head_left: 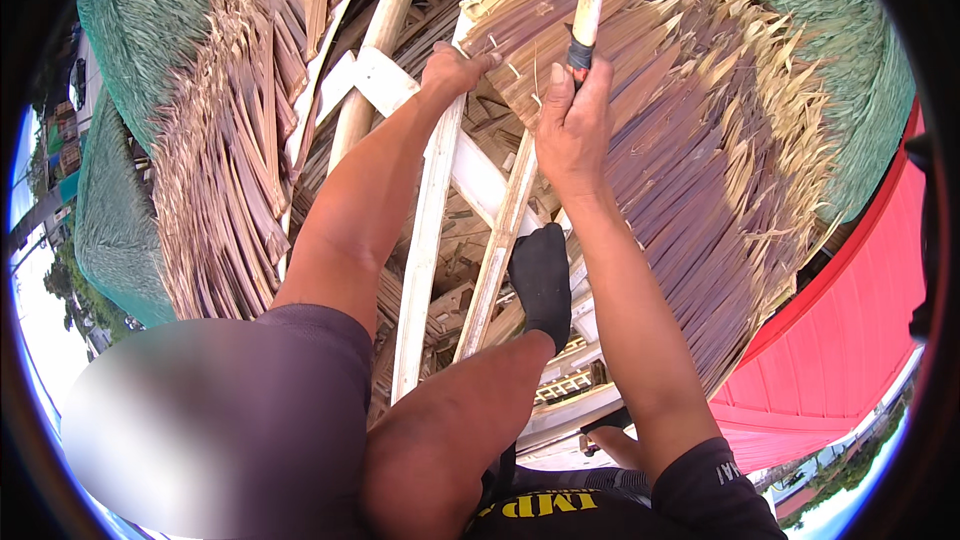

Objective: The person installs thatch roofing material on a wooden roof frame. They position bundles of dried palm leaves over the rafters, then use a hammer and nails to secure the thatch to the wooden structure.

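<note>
My right hand (577, 130) is closed around the handle of a hammer (591, 2), whose head lies beyond my grip. Beneath and to the right of that grip spreads dry leaf thatch (675, 155). My left hand (455, 72), fingers curled, lies over a pale batten (430, 240) beside the thatch's edge; whether it grips anything I cannot tell. Nearer me than both hands: my foot in a black sock (542, 280)
</note>
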Tool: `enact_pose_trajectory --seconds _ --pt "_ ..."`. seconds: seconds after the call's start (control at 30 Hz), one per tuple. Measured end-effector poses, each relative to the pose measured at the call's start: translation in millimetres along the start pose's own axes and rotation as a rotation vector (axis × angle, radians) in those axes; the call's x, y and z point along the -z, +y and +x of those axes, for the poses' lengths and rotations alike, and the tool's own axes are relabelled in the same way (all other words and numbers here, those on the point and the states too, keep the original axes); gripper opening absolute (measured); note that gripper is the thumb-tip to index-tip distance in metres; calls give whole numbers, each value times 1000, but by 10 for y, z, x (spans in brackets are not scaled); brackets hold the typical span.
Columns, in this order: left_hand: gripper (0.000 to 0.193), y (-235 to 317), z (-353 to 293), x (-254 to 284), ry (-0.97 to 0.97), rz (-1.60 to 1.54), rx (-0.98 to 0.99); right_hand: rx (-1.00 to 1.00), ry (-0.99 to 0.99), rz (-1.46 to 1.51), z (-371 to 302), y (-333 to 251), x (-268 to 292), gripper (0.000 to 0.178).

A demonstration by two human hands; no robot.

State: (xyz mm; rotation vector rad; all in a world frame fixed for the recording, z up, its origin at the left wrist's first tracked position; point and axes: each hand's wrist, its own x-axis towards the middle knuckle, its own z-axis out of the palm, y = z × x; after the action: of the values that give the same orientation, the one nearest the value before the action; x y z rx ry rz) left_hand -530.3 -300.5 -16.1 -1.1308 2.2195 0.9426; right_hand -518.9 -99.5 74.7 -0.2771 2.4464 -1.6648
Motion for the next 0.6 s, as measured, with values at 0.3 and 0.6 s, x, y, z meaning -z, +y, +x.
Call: enact_pose_trajectory --seconds 0.3,0.6 --pt "121 -100 -347 -67 160 74 -129 -161 -354 -419 -106 -449 431 26" --pt "30 -925 -3877 1790 -264 316 -432 127 -471 -398 -1308 -2409 2039 21"
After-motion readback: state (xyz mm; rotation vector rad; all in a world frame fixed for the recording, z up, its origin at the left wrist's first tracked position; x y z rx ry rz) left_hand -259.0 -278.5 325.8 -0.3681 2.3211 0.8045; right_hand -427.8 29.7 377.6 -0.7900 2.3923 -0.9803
